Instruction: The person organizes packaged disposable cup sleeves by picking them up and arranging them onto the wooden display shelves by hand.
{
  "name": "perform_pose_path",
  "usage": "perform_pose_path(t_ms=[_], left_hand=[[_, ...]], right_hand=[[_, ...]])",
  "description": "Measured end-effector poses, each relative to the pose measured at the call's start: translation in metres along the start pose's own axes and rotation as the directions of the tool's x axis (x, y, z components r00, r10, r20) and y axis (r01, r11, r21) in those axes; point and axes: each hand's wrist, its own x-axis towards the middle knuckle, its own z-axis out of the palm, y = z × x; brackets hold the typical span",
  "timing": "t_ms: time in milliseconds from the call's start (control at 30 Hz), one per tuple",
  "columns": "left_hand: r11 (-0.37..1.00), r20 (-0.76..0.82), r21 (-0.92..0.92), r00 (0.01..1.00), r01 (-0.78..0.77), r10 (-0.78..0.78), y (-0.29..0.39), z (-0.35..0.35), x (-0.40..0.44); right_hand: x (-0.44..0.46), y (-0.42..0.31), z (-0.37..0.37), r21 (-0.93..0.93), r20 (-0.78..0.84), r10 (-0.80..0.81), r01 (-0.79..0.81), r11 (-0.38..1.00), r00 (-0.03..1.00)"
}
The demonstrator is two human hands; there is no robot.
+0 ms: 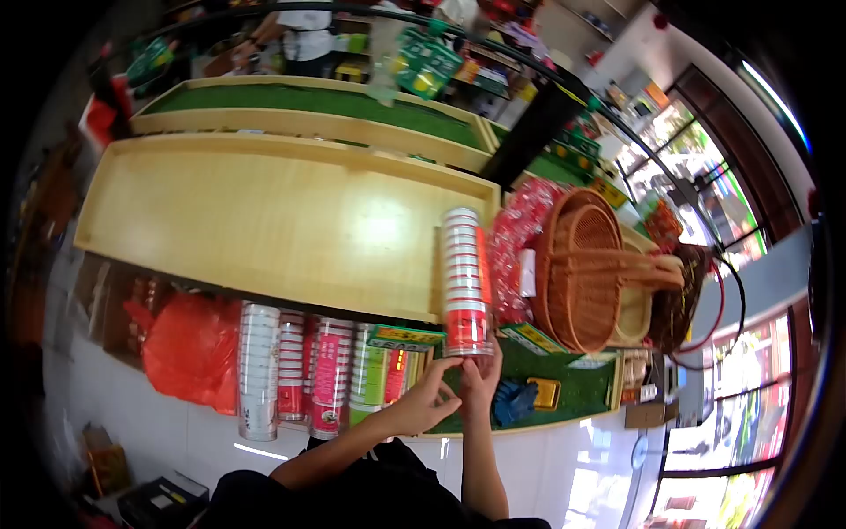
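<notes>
"Where are our fingers?"

"Our right hand [479, 383] is at the near end of a sleeved cup stack [465, 282], fingers bent against its base; how firmly they hold, we cannot tell. Our left hand [429, 401] is just to the left, thumb and index well parted, nothing between them; we cannot tell whether the index tip touches the stack."

"And the stack itself?"

"It runs away from our fingertips, its far part over the right end of a pale wooden tray [264, 203]. Whether it rests there, we cannot tell."

"How do we handle it well?"

"In our judgement, we support the base from both sides, squeeze lightly and keep the length straight; thin cups could dent. We also mind the red shiny wrapping [520, 247] just right of the stack, where the sleeve might snag."

"What lies farther out?"

"Left of our fingers, more sleeved stacks [258, 370] stand in a row. Ahead and to the right of them is a wicker basket [586, 313]. Farthest ahead, we see a person in a white top [306, 35]."
</notes>
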Motion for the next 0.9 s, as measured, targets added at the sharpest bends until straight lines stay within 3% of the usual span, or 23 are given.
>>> perform_pose_path(t_ms=[100,133,367,433,500,567,633,700,733,767,900], left_hand=[[0.998,-0.078,-0.066,0.997,-0.016,0.011,-0.009,0.004,0.012],[0.993,-0.133,-0.104,0.99,-0.049,0.035,-0.012,0.007,0.016],[0.992,-0.342,0.104,0.934,-0.07,0.101,-0.014,0.019,0.047],[0.976,-0.45,0.205,0.879,-0.067,0.155,-0.034,0.027,0.06],[0.826,-0.446,0.557,0.806,-0.09,0.389,-0.042,0.033,0.065],[0.773,-0.433,0.627,0.785,-0.092,0.444,-0.031,0.038,0.069],[0.835,-0.456,0.527,0.776,-0.16,0.436,-0.022,0.044,0.075],[0.857,-0.49,0.516,0.816,-0.011,0.306,-0.01,0.045,0.077],[0.857,-0.503,0.511,0.831,0.063,0.239,-0.003,0.046,0.078],[0.845,-0.499,0.494,0.863,0.206,0.082,0.004,0.043,0.078],[0.763,-0.531,0.555,0.847,0.33,0.02,0.015,0.05,0.084]], right_hand=[[0.008,0.003,-0.006,-0.303,-0.062,-0.092,0.069,0.95,0.994],[0.011,0.005,-0.009,-0.329,-0.044,-0.092,0.072,0.942,0.995],[0.02,0.024,-0.007,-0.266,0.017,-0.159,0.157,0.951,0.987],[0.019,0.024,-0.003,-0.304,0.067,-0.136,0.15,0.941,0.988],[0.022,0.021,0.002,-0.257,0.073,-0.115,0.13,0.958,0.991],[0.028,0.018,0.001,-0.191,0.09,-0.107,0.123,0.974,0.99],[0.041,0.035,-0.011,-0.143,0.151,-0.134,0.156,0.977,0.979],[0.053,0.042,-0.021,-0.078,0.211,-0.128,0.147,0.986,0.969],[0.053,0.038,-0.019,-0.158,0.238,-0.099,0.14,0.977,0.966],[0.06,0.048,-0.021,-0.149,0.244,-0.094,0.133,0.98,0.965],[0.07,0.051,-0.028,-0.299,0.38,-0.183,0.308,0.903,0.907]])
